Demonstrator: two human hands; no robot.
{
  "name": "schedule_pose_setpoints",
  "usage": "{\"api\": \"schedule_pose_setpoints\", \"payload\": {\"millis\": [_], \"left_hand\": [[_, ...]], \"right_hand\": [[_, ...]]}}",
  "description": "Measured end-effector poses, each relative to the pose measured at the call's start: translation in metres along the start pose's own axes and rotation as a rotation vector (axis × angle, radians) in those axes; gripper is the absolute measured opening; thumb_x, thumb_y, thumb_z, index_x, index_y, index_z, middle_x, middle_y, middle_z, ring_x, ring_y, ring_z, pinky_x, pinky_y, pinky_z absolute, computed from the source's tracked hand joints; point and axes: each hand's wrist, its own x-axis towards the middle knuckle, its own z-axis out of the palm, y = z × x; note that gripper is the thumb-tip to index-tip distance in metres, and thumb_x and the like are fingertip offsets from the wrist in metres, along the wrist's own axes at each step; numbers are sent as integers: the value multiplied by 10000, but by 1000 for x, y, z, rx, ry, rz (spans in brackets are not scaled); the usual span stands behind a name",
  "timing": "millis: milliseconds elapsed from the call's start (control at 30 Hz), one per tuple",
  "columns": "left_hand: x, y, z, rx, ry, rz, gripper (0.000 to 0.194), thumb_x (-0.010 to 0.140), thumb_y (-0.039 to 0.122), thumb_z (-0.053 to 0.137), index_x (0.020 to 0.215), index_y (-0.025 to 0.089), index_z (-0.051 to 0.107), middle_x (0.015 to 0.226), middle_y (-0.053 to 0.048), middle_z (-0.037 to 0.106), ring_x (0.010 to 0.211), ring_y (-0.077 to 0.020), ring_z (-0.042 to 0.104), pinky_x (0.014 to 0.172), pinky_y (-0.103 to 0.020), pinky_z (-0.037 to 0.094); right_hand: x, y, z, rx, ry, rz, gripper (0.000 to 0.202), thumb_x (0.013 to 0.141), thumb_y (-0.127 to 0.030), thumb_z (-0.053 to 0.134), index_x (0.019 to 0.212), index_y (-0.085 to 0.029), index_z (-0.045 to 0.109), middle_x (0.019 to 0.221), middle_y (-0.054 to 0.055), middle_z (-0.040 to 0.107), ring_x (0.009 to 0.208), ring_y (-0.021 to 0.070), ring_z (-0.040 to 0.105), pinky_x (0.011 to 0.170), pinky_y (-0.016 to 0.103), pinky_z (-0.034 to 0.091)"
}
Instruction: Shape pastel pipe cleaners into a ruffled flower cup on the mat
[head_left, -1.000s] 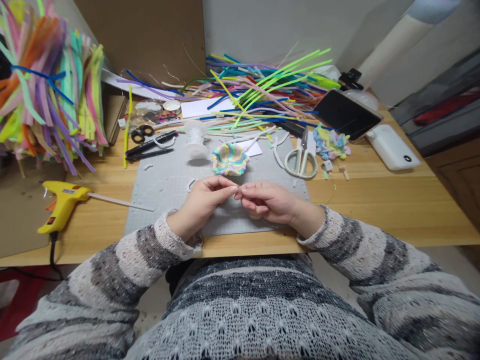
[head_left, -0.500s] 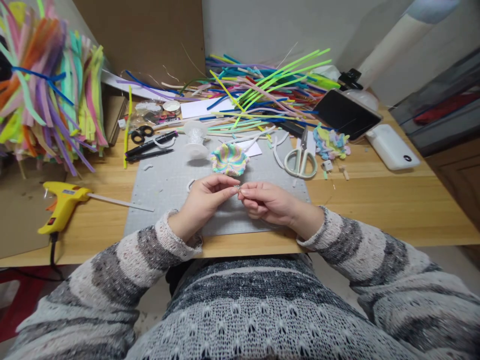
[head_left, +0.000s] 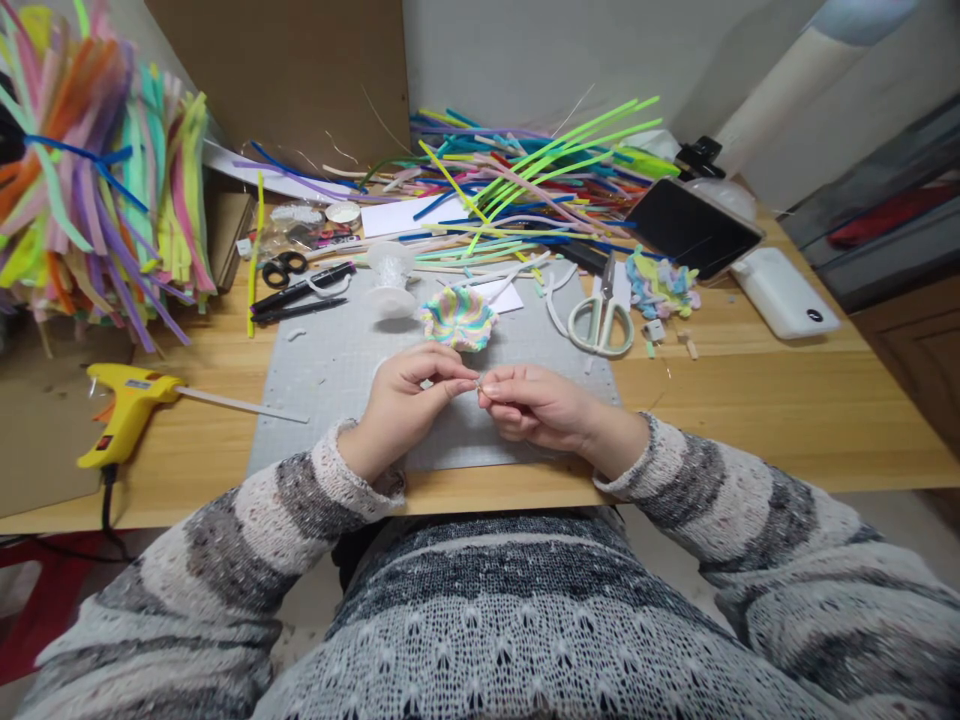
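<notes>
My left hand [head_left: 409, 400] and my right hand [head_left: 540, 407] meet at the fingertips over the grey cutting mat [head_left: 322, 400]. Each is pinched closed, and between them is something tiny, too small to name. Just beyond my fingers sits a ruffled, pastel-striped piece [head_left: 458, 318]. A spool of clear thread [head_left: 391, 280] stands to its left, and white-handled scissors [head_left: 601, 325] lie to its right.
A yellow glue gun [head_left: 131, 410] with a glue stick lies at the left. Black scissors [head_left: 283, 268] and pens are at the mat's back left. Colourful pipe cleaners [head_left: 525, 180] pile along the wall. A phone [head_left: 694, 230] and white power bank [head_left: 786, 293] are at the right.
My left hand has shifted very slightly, its fingers a little straighter. My right hand has hardly moved.
</notes>
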Motion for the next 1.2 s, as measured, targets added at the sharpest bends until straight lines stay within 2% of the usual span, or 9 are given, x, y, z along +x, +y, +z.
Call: {"api": "schedule_pose_setpoints", "payload": {"millis": [333,600,667,767,833,900,1000,1100,1200], "left_hand": [[-1,4,-2,7,-38,11,64,774,205,683,713,196,699,746,-29,661,736,-149,599,741,-304,478],[-2,3,-2,-53,-54,-80,82,778,214,660,704,179,662,755,-32,637,759,-149,581,763,-301,462],[-2,4,0,-136,-55,-139,41,763,218,679,753,178,677,785,-29,645,770,-141,585,767,-290,466],[-2,2,4,-291,-103,-278,139,729,244,720,850,180,694,836,-31,659,772,-134,596,752,-279,483],[-2,0,7,-356,-108,-326,121,721,261,733,801,177,698,803,-25,653,758,-125,594,754,-270,482],[-2,-4,8,-417,-81,-354,114,726,280,735,731,175,691,757,-13,641,724,-113,584,747,-262,474],[-2,-6,7,-513,-13,-437,138,704,296,757,741,178,696,728,1,639,646,-90,553,673,-243,458],[1,-4,5,-541,48,-502,172,660,301,783,726,167,697,677,9,628,604,-80,521,616,-226,435],[2,-2,6,-547,55,-520,193,635,307,791,701,156,688,632,15,610,576,-75,498,586,-221,416]], "right_hand": [[0,2,-2,-22,-8,2,160,820,-282,618,811,-125,591,485,-102,440,356,12,213,374,146,178],[2,1,-2,-43,15,-11,204,810,-320,643,807,-120,606,484,-99,453,350,5,229,383,152,172],[2,2,-2,-50,32,-24,198,809,-317,643,801,-124,601,483,-99,453,350,6,234,380,152,174],[3,3,-2,-39,78,-62,191,800,-305,653,755,-136,575,482,-97,453,358,8,246,376,146,174],[4,5,-1,-34,84,-69,185,795,-297,654,747,-138,572,491,-90,476,356,5,252,372,142,180],[4,5,0,-48,74,-69,180,806,-308,633,779,-135,591,521,-69,533,351,4,286,366,141,206],[5,5,0,-62,81,-88,198,825,-333,592,814,-136,601,573,-34,599,369,21,392,368,146,275],[5,3,-1,-69,106,-104,196,820,-337,586,809,-142,587,577,-29,597,402,39,456,375,153,326],[5,2,0,-136,139,-138,192,824,-345,589,866,-161,559,611,-35,595,406,40,466,368,157,335]]}}
